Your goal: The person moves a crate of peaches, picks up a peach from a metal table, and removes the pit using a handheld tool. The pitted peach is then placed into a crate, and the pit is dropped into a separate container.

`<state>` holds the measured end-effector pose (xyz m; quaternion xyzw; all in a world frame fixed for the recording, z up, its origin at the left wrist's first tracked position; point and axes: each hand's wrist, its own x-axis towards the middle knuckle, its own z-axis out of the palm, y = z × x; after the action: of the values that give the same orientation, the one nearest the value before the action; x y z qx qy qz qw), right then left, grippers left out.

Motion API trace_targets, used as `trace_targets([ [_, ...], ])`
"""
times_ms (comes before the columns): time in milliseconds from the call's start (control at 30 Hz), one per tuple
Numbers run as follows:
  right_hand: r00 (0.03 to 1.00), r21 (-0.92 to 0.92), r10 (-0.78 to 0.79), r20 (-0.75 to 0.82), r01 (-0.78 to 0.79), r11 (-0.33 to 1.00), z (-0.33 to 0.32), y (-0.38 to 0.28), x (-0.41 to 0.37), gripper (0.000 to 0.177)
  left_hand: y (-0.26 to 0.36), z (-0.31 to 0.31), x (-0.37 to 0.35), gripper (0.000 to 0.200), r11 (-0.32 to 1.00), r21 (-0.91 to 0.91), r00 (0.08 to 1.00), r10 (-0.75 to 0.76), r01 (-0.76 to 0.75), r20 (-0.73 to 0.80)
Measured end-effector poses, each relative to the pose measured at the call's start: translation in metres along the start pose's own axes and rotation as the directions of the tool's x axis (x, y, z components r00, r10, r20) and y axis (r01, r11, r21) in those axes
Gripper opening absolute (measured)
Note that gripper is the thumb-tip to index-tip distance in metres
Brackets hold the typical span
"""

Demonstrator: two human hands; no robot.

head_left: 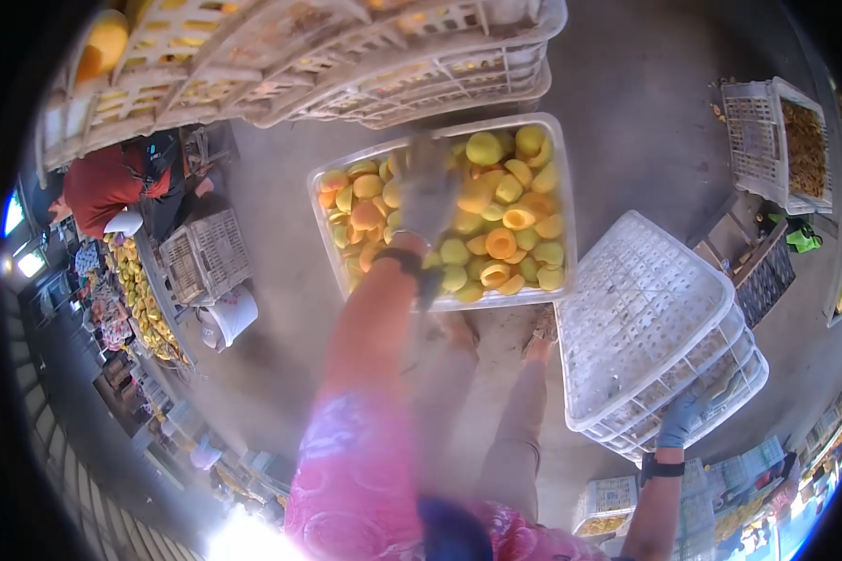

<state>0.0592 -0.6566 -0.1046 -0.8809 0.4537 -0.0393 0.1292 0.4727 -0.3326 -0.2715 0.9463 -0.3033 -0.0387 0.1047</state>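
My left hand [428,187], in a greyish glove and blurred by motion, is over a white plastic crate [557,168] of yellow fruit that looks like peaches. Many pieces are cut, and hollow halves [500,244] face up on the crate's right side. Out to the right, my gloved right hand [685,419] grips the side of a white plastic crate [646,323]. That crate is tilted, its perforated flat face showing, with one corner beside the fruit crate. Both wrists wear dark bands.
Stacked crates [346,70] of fruit rise just beyond the fruit crate. At left, a person in red [112,187] bends near a fruit-covered table [145,299] and another crate [206,257]. A crate with brown contents [776,145] stands far right. My feet are on the concrete floor [271,206].
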Motion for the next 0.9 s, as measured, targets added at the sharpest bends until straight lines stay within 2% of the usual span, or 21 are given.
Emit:
trace_targets([
  [33,0.999,0.034,0.052,-0.009,-0.052,0.998,0.007,0.012,-0.003,0.077,-0.015,0.005,-0.011,0.058,0.996,0.061,0.998,-0.069,0.069,0.002],
  [67,0.999,0.027,0.052,0.003,-0.052,0.998,0.007,0.005,-0.003,0.077,-0.025,0.012,-0.021,0.06,0.983,0.122,0.99,-0.138,0.137,0.004],
  [100,0.998,0.069,0.063,-0.001,-0.063,0.996,0.002,-0.008,0.001,0.077,-0.029,0.018,-0.023,0.063,0.982,0.046,0.983,-0.184,0.184,0.008],
  [200,0.998,0.094,0.057,0.037,-0.06,0.994,0.008,-0.002,0.001,0.075,-0.031,0.03,-0.022,0.064,0.982,0.018,0.982,-0.186,0.187,-0.035],
  [267,0.998,0.177,0.068,-0.001,-0.067,0.982,0.003,-0.004,0.002,0.072,-0.036,0.036,-0.03,0.064,0.977,0.038,0.978,-0.211,0.21,0.001],
  [333,0.999,0.144,0.037,-0.011,-0.035,0.989,0.003,-0.006,0.001,0.07,-0.04,0.03,-0.024,0.062,0.981,0.052,0.98,-0.191,0.189,0.048],
  [367,0.999,0.161,0.047,-0.012,-0.044,0.986,0.005,-0.007,0.002,0.07,-0.04,0.019,-0.024,0.064,0.987,-0.074,0.989,-0.146,0.146,0.002],
  [400,0.998,0.171,0.061,-0.01,-0.058,0.984,0.005,-0.007,0.003,0.069,-0.043,0.008,-0.025,0.064,0.986,-0.08,0.989,-0.146,0.144,-0.014],
  [467,0.997,0.172,0.071,0.002,-0.07,0.983,0.006,-0.006,0.003,0.07,-0.06,-0.011,-0.036,0.065,0.97,0.212,0.985,-0.14,0.118,0.096],
  [533,0.995,0.159,0.091,0.035,-0.096,0.983,0.002,-0.004,0.001,0.07,-0.103,-0.014,-0.051,0.064,0.915,0.119,0.916,-0.395,0.384,0.078],
  [567,0.993,0.207,0.114,0.025,-0.116,0.971,0.003,-0.004,0.002,0.069,-0.121,-0.003,-0.058,0.064,0.917,0.115,0.916,-0.391,0.381,0.084],
  [600,0.99,0.253,0.137,0.021,-0.137,0.958,0.005,-0.005,0.002,0.069,-0.138,0.014,-0.069,0.063,0.876,0.073,0.879,-0.476,0.476,-0.023],
  [633,0.989,0.198,0.144,0.01,-0.144,0.97,0.004,-0.008,0.003,0.068,-0.147,0.028,-0.077,0.061,0.827,0.022,0.823,-0.556,0.562,-0.12],
  [667,0.988,0.184,0.151,0.012,-0.151,0.971,0.006,-0.006,0.002,0.068,-0.148,0.035,-0.076,0.061,0.829,0.018,0.825,-0.555,0.559,-0.105],
  [733,0.994,0.15,0.11,0.017,-0.111,0.982,0.005,0.0,0.003,0.067,-0.146,0.038,-0.076,0.062,0.848,-0.103,0.83,-0.53,0.52,-0.174],
  [767,0.996,0.053,0.087,0.01,-0.087,0.995,0.004,-0.015,0.002,0.064,-0.147,0.039,-0.076,0.058,0.847,-0.112,0.832,-0.532,0.52,-0.158],
  [800,0.996,0.045,0.087,0.007,-0.087,0.995,0.012,-0.008,-0.001,0.064,-0.15,0.041,-0.072,0.058,0.846,-0.119,0.832,-0.533,0.52,-0.153],
  [900,0.987,0.154,0.153,0.05,-0.159,0.975,0.006,0.013,-0.007,0.055,-0.151,0.041,-0.077,0.058,0.86,-0.118,0.845,-0.509,0.496,-0.163],
])
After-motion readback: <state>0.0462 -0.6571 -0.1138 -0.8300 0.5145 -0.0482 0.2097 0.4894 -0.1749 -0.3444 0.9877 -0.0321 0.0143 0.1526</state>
